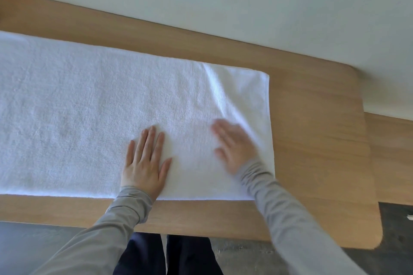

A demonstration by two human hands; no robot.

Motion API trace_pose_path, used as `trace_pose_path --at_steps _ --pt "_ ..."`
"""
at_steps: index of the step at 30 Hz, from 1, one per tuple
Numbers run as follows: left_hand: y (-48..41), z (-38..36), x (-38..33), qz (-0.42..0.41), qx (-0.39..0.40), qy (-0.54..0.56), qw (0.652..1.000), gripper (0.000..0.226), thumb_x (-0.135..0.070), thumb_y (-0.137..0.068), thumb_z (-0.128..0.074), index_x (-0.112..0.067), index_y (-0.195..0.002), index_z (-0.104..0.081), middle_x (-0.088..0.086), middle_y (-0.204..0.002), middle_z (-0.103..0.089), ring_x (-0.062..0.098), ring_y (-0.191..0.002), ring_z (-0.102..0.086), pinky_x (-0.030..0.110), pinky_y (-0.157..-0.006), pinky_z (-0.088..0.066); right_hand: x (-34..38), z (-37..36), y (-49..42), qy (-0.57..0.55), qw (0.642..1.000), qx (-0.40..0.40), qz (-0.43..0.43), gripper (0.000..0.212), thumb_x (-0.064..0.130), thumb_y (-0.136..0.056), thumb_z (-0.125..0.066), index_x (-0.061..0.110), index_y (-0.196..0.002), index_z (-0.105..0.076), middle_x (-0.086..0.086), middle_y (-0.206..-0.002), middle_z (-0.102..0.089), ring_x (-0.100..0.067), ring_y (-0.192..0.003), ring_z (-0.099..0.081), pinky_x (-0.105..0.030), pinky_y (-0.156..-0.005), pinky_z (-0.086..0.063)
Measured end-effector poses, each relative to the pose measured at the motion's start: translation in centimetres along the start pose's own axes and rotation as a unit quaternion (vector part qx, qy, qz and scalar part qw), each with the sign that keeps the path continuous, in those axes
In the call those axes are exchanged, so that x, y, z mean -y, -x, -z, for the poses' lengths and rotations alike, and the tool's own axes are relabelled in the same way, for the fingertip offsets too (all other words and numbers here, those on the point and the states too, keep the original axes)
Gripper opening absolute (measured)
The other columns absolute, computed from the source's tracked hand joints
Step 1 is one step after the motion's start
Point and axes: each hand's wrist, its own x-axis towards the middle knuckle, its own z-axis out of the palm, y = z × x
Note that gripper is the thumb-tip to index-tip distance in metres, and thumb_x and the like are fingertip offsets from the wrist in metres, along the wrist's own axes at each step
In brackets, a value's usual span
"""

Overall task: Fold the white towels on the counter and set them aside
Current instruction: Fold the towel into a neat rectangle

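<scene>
Closest to me are the grey sleeves and, between them, dark trousers standing at the counter's near edge. Past the cuffs, both hands lie on the towel. The left hand is palm down, fingers straight and slightly spread, pressing the cloth and gripping nothing. The right hand is blurred, but I read it as flat and open too, with nothing held.

The towel lies spread on the counter with its long axis running left to right, parallel to the near edge. Its left part runs out of view. Its right short end stops well short of the counter's right end, with bare wood beyond it. Both hands sit on the towel's near half, close to that right end. The right hand is just beside the short edge, and the left is further in. A slanting crease runs from the towel's far edge down toward the right hand.

I judge this a smoothing step, with the fold not yet made. Nearly all the length lies to the left of the hands, so I expect the right end to be carried leftward, and the right hand is the nearer one to take it
</scene>
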Motion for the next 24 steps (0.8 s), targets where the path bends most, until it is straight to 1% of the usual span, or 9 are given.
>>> trace_pose_path --at_steps 4,7,9,11,13,16,18,20,24 --pt "0.0 0.3 -0.4 0.007 0.009 -0.006 1.000 0.066 -0.049 -0.093 -0.019 -0.014 -0.148 -0.022 0.006 -0.157 -0.016 0.023 -0.144 -0.015 0.047 -0.116 -0.014 -8.3 1.8 -0.2 0.015 0.982 0.059 -0.177 0.058 0.036 -0.099 -0.021 0.014 -0.148 0.001 0.001 -0.157 0.008 -0.012 -0.144 0.009 -0.038 -0.117 0.008" --pt "-0.5 0.7 -0.7 0.019 0.012 0.003 1.000 0.068 -0.051 -0.093 -0.017 -0.012 -0.147 -0.025 0.008 -0.155 -0.021 0.025 -0.144 -0.018 0.047 -0.116 -0.015 -7.2 2.6 -1.4 0.015 0.979 0.020 -0.201 0.058 0.033 -0.099 -0.023 0.008 -0.148 -0.003 -0.008 -0.157 0.001 -0.018 -0.145 0.005 -0.039 -0.116 0.011" --pt "-1.8 1.1 -1.4 0.020 0.005 0.020 1.000 0.070 -0.053 -0.094 -0.014 -0.010 -0.147 -0.027 0.011 -0.154 -0.025 0.027 -0.142 -0.022 0.046 -0.116 -0.015 -4.1 3.4 -2.6 -0.012 0.990 -0.027 -0.141 0.060 0.032 -0.095 -0.026 0.000 -0.145 -0.020 -0.016 -0.154 -0.015 -0.031 -0.144 -0.011 -0.048 -0.117 -0.005" --pt "-4.1 1.4 -2.3 0.012 -0.001 0.025 1.000 0.071 -0.054 -0.094 -0.008 -0.009 -0.148 -0.022 0.010 -0.155 -0.023 0.027 -0.143 -0.019 0.045 -0.117 -0.013 -0.5 3.2 -4.0 -0.015 0.999 -0.041 -0.004 0.059 0.030 -0.091 -0.030 -0.004 -0.138 -0.037 -0.020 -0.147 -0.033 -0.039 -0.138 -0.027 -0.056 -0.110 -0.022" --pt "-6.5 1.5 -2.8 0.008 -0.001 0.024 1.000 0.072 -0.054 -0.093 -0.004 -0.009 -0.147 -0.019 0.009 -0.156 -0.018 0.025 -0.144 -0.015 0.044 -0.117 -0.011 2.4 2.2 -5.5 0.006 0.992 -0.026 0.120 0.055 0.031 -0.093 -0.033 -0.002 -0.135 -0.043 -0.018 -0.144 -0.040 -0.036 -0.136 -0.033 -0.052 -0.109 -0.025" --pt "-8.2 1.0 -2.5 0.009 0.002 0.012 1.000 0.073 -0.055 -0.092 -0.004 -0.010 -0.148 -0.020 0.006 -0.156 -0.013 0.023 -0.144 -0.013 0.045 -0.117 -0.011 1.8 1.3 -7.8 0.025 0.983 0.024 0.179 0.055 0.036 -0.096 -0.035 0.005 -0.141 -0.036 -0.010 -0.150 -0.034 -0.027 -0.141 -0.027 -0.047 -0.114 -0.019" --pt "-8.3 0.4 -2.2 0.010 -0.005 0.002 1.000 0.071 -0.055 -0.093 -0.008 -0.012 -0.148 -0.018 0.005 -0.156 -0.012 0.022 -0.144 -0.013 0.045 -0.117 -0.010 -1.6 1.6 -9.2 0.027 0.988 0.047 0.144 0.058 0.035 -0.094 -0.043 0.008 -0.144 -0.029 -0.009 -0.152 -0.028 -0.030 -0.141 -0.026 -0.049 -0.114 -0.016" --pt "-8.2 0.1 -2.2 0.011 -0.010 -0.004 1.000 0.069 -0.054 -0.093 -0.012 -0.013 -0.149 -0.016 0.005 -0.156 -0.013 0.022 -0.144 -0.014 0.045 -0.117 -0.010 -6.4 2.4 -10.5 0.046 0.997 0.034 0.054 0.060 0.032 -0.095 -0.044 0.007 -0.146 -0.023 -0.010 -0.154 -0.022 -0.031 -0.142 -0.021 -0.050 -0.116 -0.015" --pt "-8.3 0.2 -2.3 0.010 -0.013 -0.013 1.000 0.069 -0.052 -0.093 -0.018 -0.013 -0.149 -0.018 0.006 -0.157 -0.015 0.022 -0.144 -0.015 0.046 -0.117 -0.012 -14.3 4.0 -12.6 0.003 0.983 0.065 -0.169 0.060 0.036 -0.100 -0.024 0.010 -0.149 -0.001 -0.007 -0.158 0.002 -0.020 -0.146 0.006 -0.039 -0.118 0.006"
